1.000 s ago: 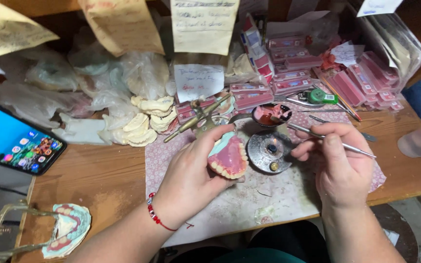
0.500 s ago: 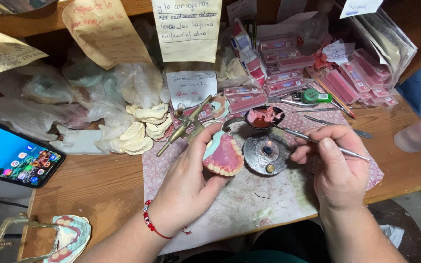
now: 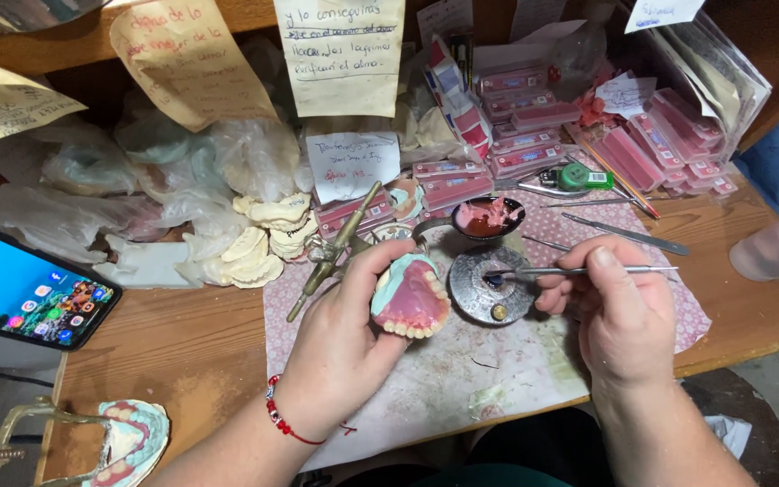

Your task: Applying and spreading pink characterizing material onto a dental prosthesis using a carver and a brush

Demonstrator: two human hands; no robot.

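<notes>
Left hand (image 3: 340, 347) grips a pink wax denture set-up on its pale blue-green cast (image 3: 410, 299); right hand (image 3: 619, 311) pinches a thin metal wax instrument (image 3: 579, 270).

The denture sits just above the patterned mat (image 3: 426, 388), beside the round metal burner (image 3: 490, 287), with the instrument's tip over that disc. It looks light and rigid at the cast but fragile above: the wax gum probably dents or softens under pressure and the teeth could shift, so the hold belongs on the cast's base and sides, as the thumb and fingers wrap it now. The wooden bench (image 3: 182, 334) is crowded: a spoon of melted pink wax (image 3: 487, 216), plaster casts (image 3: 259, 243), boxes of tooth cards (image 3: 534, 126), a phone (image 3: 24, 293), an articulator with another model (image 3: 123, 442), paper notes above.
</notes>
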